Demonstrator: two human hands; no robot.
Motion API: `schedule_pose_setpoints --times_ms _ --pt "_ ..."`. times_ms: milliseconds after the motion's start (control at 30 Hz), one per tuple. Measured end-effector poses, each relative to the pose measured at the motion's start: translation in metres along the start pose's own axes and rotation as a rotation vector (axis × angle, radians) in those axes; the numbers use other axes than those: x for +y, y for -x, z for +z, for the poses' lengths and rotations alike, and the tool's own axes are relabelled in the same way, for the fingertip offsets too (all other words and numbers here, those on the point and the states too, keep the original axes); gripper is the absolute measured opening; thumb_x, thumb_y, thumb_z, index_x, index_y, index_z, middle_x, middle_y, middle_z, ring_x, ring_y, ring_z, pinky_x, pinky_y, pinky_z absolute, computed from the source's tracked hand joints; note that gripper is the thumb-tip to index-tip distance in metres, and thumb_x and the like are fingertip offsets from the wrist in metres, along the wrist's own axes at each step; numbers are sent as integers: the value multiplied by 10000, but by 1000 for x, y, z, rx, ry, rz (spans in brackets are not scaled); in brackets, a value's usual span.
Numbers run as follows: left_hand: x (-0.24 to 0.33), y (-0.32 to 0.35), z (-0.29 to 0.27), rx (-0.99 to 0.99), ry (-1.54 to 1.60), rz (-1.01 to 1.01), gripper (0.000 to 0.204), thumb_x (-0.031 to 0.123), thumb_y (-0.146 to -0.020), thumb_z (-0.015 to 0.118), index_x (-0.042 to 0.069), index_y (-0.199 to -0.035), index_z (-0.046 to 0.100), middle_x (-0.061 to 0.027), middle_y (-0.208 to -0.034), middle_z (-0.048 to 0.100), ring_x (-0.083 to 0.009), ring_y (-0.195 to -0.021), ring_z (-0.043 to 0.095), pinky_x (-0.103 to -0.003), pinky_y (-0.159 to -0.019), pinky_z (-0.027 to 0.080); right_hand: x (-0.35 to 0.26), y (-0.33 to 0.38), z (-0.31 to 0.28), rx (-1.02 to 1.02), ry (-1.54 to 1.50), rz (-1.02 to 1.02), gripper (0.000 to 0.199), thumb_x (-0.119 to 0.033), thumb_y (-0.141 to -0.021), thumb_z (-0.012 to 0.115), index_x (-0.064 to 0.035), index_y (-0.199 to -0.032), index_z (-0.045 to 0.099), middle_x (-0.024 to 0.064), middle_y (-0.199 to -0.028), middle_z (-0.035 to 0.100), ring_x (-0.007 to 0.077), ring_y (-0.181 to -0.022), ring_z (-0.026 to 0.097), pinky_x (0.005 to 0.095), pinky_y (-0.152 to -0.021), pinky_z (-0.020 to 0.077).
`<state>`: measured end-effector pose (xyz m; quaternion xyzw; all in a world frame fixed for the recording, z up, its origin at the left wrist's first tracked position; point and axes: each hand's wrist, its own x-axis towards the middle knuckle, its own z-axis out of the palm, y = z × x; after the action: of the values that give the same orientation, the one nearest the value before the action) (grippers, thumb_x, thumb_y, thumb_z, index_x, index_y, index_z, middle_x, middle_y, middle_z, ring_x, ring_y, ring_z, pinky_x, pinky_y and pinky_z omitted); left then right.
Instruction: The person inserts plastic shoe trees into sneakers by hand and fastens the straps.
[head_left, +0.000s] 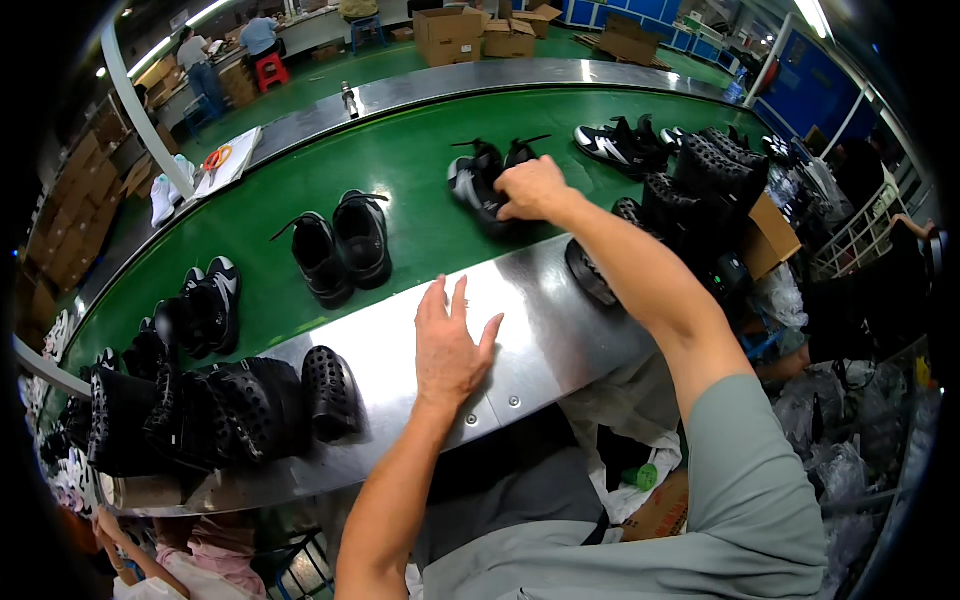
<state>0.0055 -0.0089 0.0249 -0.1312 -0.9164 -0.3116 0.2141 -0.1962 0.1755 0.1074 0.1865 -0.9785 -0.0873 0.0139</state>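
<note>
Right hand [532, 188] on two shoes [484, 183]

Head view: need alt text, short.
A person's right hand rests on a pair of black and grey shoes on a green conveyor belt, while the left hand lies flat on the belt's steel edge. More black shoe pairs sit along the belt, and stacked black perforated clogs stand at the left.
</note>
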Motion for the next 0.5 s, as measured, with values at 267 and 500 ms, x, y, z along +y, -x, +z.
schedule_pose_setpoints --times_ms 267,500 --pt "-26 0 -3 317 325 -90 780 526 -988 595 -23 -1508 403 -274 -1515 426 -412 -1435 376 -470 -1191 301 -115 150 -15 270 -87 -146 304 -346 -747 759 -100 -925 741 153 -952 659 323 -985 594 463 -891 410" --pt "-36 1 -8 471 731 -270 720 504 -1024 558 -77 -1442 473 -244 -1436 526 -345 -1334 515 -409 -1140 373 -118 226 -40 580 -540 -180 498 -305 -791 810 -26 -1159 624 173 -966 638 345 -920 612 466 -801 477"
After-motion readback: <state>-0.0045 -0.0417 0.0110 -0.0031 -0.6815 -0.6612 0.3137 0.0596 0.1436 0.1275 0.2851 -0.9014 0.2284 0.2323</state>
